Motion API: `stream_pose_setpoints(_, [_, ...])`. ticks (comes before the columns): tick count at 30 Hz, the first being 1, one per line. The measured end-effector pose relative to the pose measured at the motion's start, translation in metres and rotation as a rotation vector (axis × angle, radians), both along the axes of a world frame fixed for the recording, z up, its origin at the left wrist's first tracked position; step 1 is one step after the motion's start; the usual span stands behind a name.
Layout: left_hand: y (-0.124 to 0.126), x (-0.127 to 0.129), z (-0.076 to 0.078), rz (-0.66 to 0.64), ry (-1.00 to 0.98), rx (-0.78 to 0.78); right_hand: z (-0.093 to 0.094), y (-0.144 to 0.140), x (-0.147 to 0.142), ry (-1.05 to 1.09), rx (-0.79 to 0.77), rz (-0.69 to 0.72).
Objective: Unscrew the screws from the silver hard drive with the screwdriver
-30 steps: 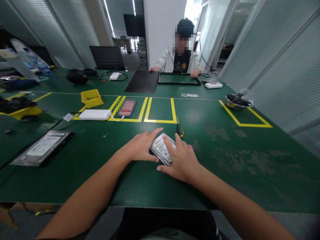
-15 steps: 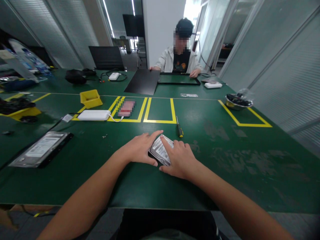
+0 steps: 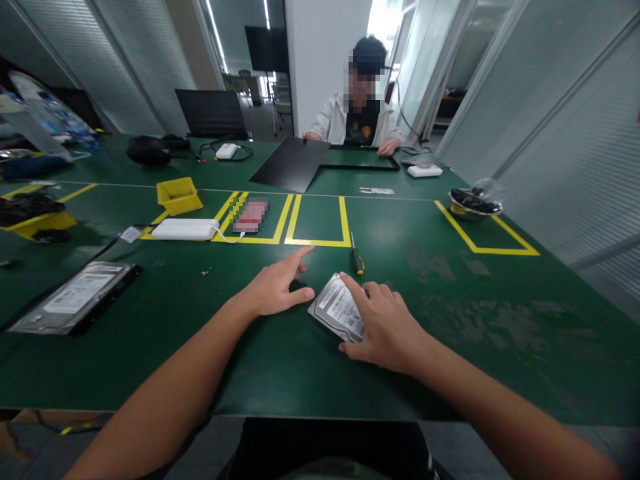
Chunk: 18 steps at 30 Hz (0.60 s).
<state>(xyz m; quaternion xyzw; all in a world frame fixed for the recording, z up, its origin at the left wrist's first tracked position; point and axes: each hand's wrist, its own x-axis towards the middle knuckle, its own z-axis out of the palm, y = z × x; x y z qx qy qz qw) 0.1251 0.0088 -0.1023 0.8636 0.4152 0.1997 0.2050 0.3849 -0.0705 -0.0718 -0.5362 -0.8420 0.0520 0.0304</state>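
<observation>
Your right hand (image 3: 387, 327) is resting on the drive (image 3: 339, 311), fingers spread over its right side and gripping it against the tabletop (image 3: 450, 333), a little in from the near edge at the middle. Your left hand (image 3: 274, 290) is lying flat and loose just left of the drive, grasping nothing, its forefinger pointing toward the far edge; a narrow strip of green is showing between thumb and drive.

Just beyond the drive a screwdriver (image 3: 357, 257) is lying with its tip toward the yellow tape box (image 3: 316, 220). Left of that box a blurred pink item (image 3: 251, 215) is sitting inside another taped outline, touching nothing you are holding. A white box (image 3: 184, 229) with a cord is lying beside it, and a yellow bin (image 3: 179, 195) is standing behind. Toward the left edge a second drive (image 3: 75, 297) is lying flat, with a small screw (image 3: 205, 271) between it and your left hand. Near the right edge a metal bowl (image 3: 473, 203) is sitting in a taped square.

At the far edge a person is resting hands on a black frame (image 3: 357, 160), a black sheet (image 3: 293, 167) beside it.

Your right hand is covering the drive's right part, so its label is only partly readable. The bowl's contents are too small to make out.
</observation>
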Motion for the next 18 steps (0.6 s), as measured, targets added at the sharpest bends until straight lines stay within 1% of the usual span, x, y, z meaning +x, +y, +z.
stream_pose_setpoints(2, [0.0,0.002,-0.001,0.002,0.048,0.027,0.001,-0.006,0.017,0.026,-0.001,-0.013])
stream_pose_setpoints(5, [0.001,0.004,-0.001,-0.032,0.133,0.068,0.0,-0.015,0.048,0.058,-0.007,-0.085])
stream_pose_setpoints(10, [0.002,0.011,-0.003,-0.084,0.312,0.141,-0.009,-0.023,0.117,0.018,0.051,-0.244])
stream_pose_setpoints(13, [-0.002,0.02,-0.005,-0.088,0.327,0.183,-0.013,-0.021,0.159,-0.051,0.096,-0.369])
stream_pose_setpoints(16, [-0.011,0.033,-0.007,-0.08,0.302,0.234,-0.015,-0.017,0.198,-0.102,0.094,-0.515])
stream_pose_setpoints(18, [-0.019,0.044,-0.008,-0.097,0.283,0.274,-0.015,-0.012,0.221,-0.129,0.097,-0.593])
